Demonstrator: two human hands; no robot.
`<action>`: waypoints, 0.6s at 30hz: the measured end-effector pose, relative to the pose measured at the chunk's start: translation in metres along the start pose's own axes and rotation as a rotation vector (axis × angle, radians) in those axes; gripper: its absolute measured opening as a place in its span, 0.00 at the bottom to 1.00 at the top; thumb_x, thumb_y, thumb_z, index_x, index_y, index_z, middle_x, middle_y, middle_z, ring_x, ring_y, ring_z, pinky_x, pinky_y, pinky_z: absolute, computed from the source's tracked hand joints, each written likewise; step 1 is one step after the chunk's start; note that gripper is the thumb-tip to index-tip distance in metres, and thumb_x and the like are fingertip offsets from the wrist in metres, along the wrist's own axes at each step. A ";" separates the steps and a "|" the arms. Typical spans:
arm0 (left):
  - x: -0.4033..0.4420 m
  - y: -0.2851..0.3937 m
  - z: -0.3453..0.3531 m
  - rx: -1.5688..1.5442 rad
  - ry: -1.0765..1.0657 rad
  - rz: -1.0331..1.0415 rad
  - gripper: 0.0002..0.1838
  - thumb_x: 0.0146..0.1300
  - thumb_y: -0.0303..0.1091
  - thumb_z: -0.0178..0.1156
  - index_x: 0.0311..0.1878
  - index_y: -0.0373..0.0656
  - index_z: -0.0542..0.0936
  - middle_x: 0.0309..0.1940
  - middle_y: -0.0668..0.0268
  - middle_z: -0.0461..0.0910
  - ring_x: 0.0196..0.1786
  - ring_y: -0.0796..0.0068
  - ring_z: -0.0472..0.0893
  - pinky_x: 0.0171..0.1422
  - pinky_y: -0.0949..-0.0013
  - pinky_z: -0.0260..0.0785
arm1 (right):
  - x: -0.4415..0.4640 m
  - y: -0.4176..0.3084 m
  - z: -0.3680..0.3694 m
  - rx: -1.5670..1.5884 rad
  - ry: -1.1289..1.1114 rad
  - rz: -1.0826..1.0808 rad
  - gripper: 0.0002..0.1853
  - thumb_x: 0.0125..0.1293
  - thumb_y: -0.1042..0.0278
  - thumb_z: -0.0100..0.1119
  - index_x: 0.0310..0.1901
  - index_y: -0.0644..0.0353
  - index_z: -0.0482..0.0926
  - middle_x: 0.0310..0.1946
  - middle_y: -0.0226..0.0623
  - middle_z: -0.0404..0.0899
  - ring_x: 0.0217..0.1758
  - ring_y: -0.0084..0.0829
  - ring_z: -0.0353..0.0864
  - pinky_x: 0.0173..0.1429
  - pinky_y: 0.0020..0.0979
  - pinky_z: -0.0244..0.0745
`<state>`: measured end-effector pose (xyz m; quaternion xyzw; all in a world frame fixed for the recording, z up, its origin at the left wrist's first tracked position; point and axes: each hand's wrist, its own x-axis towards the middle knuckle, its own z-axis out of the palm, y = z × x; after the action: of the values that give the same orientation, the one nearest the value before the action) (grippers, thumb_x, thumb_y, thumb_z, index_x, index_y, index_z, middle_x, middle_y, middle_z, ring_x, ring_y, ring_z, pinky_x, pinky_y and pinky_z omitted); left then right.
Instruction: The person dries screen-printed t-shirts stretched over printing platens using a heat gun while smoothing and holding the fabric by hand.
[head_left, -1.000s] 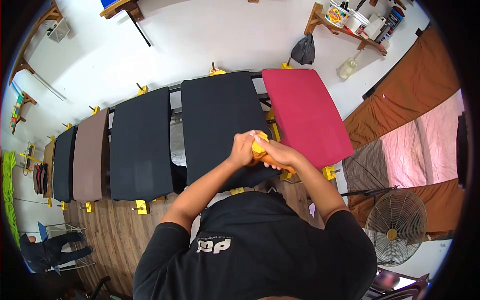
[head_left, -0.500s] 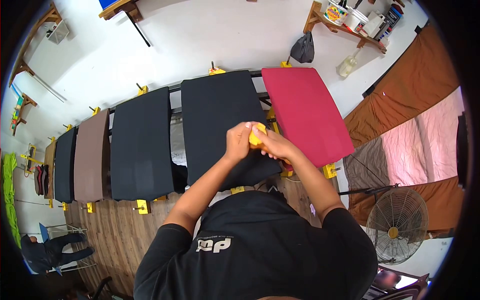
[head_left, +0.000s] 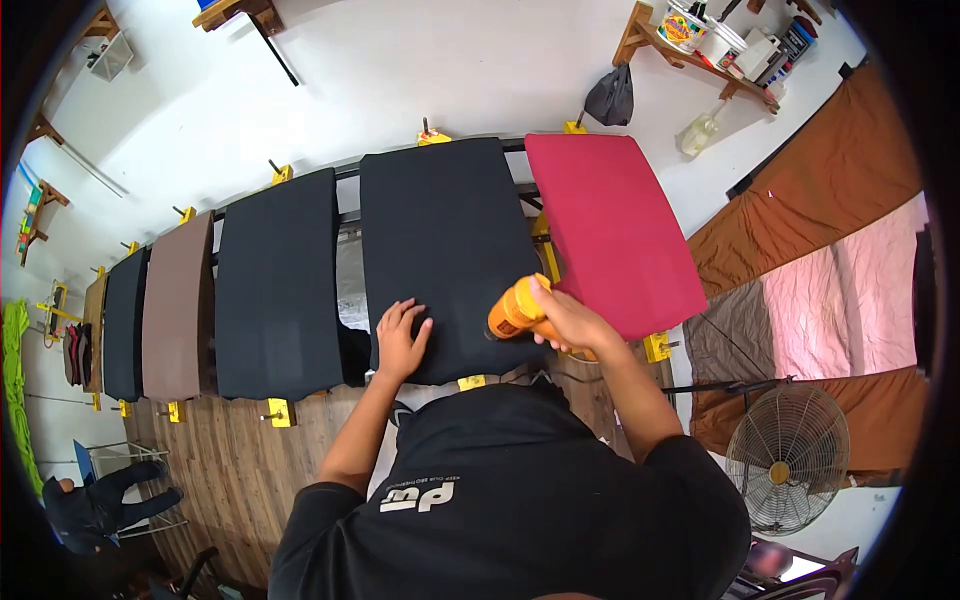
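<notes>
Your right hand (head_left: 577,322) is gripping an orange bottle (head_left: 512,309); your open left hand (head_left: 400,347), on black cloth (head_left: 440,230), is risking creases if dragged.

Orange-yellow tool (head_left: 512,312), tilted, over black cloth (head_left: 445,225)

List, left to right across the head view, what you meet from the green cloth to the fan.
Green cloth, small black panel, brown panel, larger black panel, left hand, orange bottle, fan.

head-worn view, forward and downward
</notes>
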<state>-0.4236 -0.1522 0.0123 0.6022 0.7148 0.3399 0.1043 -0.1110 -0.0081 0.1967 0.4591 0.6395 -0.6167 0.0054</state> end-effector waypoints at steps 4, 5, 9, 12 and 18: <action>-0.041 -0.005 -0.008 0.138 -0.066 0.051 0.34 0.77 0.54 0.65 0.78 0.44 0.78 0.84 0.54 0.70 0.86 0.42 0.66 0.90 0.43 0.54 | -0.029 0.019 0.007 0.004 -0.014 0.063 0.45 0.82 0.18 0.32 0.61 0.59 0.78 0.28 0.33 0.80 0.20 0.20 0.72 0.23 0.26 0.70; -0.044 0.001 -0.011 0.191 -0.074 0.058 0.36 0.76 0.55 0.65 0.79 0.45 0.77 0.85 0.54 0.69 0.86 0.42 0.66 0.91 0.43 0.53 | -0.032 0.020 0.009 0.002 -0.015 0.066 0.45 0.82 0.18 0.32 0.61 0.59 0.78 0.28 0.33 0.80 0.20 0.20 0.72 0.23 0.26 0.70; -0.040 0.004 -0.004 0.230 -0.066 -0.012 0.41 0.73 0.64 0.65 0.80 0.46 0.77 0.85 0.57 0.69 0.86 0.46 0.66 0.89 0.44 0.54 | -0.024 0.027 0.009 0.034 0.049 0.083 0.45 0.83 0.20 0.31 0.62 0.59 0.78 0.28 0.32 0.79 0.20 0.20 0.73 0.24 0.26 0.70; -0.042 0.004 -0.004 0.263 -0.046 0.010 0.43 0.71 0.66 0.66 0.80 0.46 0.77 0.85 0.57 0.69 0.85 0.47 0.67 0.88 0.44 0.55 | -0.001 0.014 0.005 0.044 0.125 0.030 0.45 0.83 0.19 0.30 0.64 0.59 0.77 0.29 0.33 0.80 0.22 0.20 0.74 0.25 0.26 0.72; -0.044 0.003 -0.005 0.280 -0.051 0.032 0.44 0.70 0.68 0.67 0.80 0.47 0.77 0.85 0.58 0.69 0.86 0.48 0.67 0.88 0.45 0.55 | 0.051 -0.001 0.001 0.097 0.169 -0.033 0.50 0.80 0.15 0.27 0.66 0.60 0.76 0.30 0.35 0.81 0.22 0.23 0.76 0.25 0.26 0.74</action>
<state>-0.4129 -0.1947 0.0061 0.6306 0.7427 0.2230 0.0322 -0.1414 0.0206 0.1678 0.4987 0.6144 -0.6060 -0.0808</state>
